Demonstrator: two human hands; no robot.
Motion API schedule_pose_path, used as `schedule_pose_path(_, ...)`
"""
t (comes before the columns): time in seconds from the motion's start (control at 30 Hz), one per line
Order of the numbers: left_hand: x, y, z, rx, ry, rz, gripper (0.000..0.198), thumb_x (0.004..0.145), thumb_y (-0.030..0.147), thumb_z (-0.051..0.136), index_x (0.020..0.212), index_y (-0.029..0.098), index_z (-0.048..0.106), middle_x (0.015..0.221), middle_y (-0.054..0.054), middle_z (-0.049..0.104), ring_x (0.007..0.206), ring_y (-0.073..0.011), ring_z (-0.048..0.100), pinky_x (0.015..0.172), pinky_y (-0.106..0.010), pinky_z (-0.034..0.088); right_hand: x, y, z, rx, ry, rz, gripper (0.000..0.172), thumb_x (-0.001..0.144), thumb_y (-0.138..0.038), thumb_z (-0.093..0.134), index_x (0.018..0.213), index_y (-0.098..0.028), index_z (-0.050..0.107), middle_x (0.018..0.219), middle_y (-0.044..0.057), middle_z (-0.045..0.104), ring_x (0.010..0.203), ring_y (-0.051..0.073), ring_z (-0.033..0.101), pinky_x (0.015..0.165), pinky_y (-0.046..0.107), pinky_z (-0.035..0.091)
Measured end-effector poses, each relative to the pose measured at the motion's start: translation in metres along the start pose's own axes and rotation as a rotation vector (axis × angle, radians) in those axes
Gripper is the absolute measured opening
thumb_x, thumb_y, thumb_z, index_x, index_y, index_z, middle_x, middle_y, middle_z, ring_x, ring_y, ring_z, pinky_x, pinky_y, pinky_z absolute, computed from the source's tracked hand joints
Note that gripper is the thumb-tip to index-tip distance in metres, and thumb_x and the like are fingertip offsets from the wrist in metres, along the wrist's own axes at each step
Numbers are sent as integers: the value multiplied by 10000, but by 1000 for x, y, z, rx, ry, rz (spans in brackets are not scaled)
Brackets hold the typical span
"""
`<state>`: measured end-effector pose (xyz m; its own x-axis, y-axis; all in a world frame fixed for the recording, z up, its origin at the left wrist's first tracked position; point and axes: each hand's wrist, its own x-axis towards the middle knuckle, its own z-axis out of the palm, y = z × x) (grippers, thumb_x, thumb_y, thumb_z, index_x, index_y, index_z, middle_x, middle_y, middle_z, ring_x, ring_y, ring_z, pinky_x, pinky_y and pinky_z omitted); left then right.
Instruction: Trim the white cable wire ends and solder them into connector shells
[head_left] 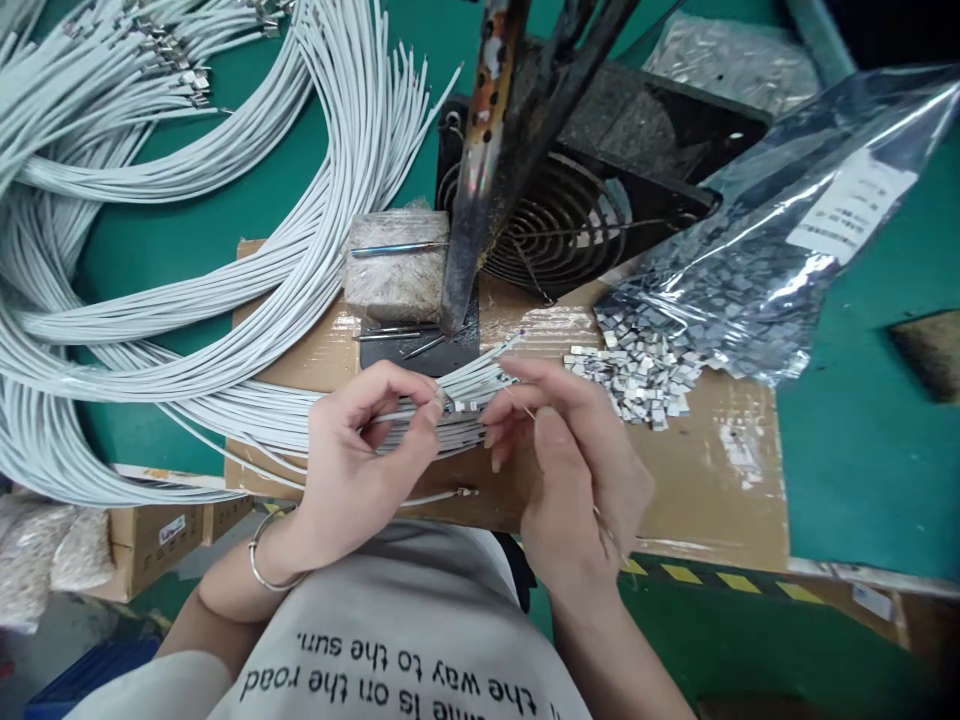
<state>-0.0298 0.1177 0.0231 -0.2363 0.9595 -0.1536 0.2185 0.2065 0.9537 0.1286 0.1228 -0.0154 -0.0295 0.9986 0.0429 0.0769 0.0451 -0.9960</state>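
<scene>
Thumb and forefinger of my left hand point(375, 450) pinch the end of a white cable, where a small metal connector point(466, 406) sticks out to the right. My right hand point(574, 460) is just right of that connector, fingers curled, with a thin wire point(519, 402) between thumb and fingers. Behind and under both hands lies a bundle of white cables point(277, 405) on brown cardboard point(720, 490). One loose cable end point(442, 497) lies nearer my body. A pile of small metal pieces point(637, 375) spills from a clear plastic bag point(757, 250) at the right.
A black fan point(555, 220) stands behind the hands, with a dark metal arm point(484, 150) reaching down before it. Left of it, a wrapped block point(397, 275) carries a thin tool; more tools lie on a dark plate point(454, 350). Large cable coils point(172, 320) cover the left.
</scene>
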Motion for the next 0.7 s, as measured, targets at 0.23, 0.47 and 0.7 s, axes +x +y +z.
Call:
schedule_pose_path(0.23, 10, 1, 0, 2, 33, -25, 119, 872, 120, 700, 784, 197, 677, 771, -20, 731, 621, -124, 544, 470, -256, 277, 9, -2, -3, -94, -15, -143, 216, 1049, -157, 553, 842, -218, 551, 842, 2, 588, 778, 147, 581, 697, 319, 482)
schedule_pose_path(0.47, 15, 3, 2, 6, 60, -30, 116, 900, 137, 699, 800, 195, 685, 793, -28, 729, 653, -128, 566, 491, -265, 288, 13, -9, 5, 11, -9, -119, 173, 936, -64, 697, 921, -227, 640, 1223, 60, 762, 1153, 247, 751, 1006, 451, 641)
schedule_pose_path(0.7, 20, 3, 5, 6, 74, 6, 125, 891, 125, 711, 799, 202, 677, 788, -29, 725, 684, -145, 612, 503, -257, 342, 15, -13, 10, 59, 38, -49, 186, 939, -67, 712, 903, -240, 653, 1214, 59, 819, 1073, 222, 807, 951, 398, 677)
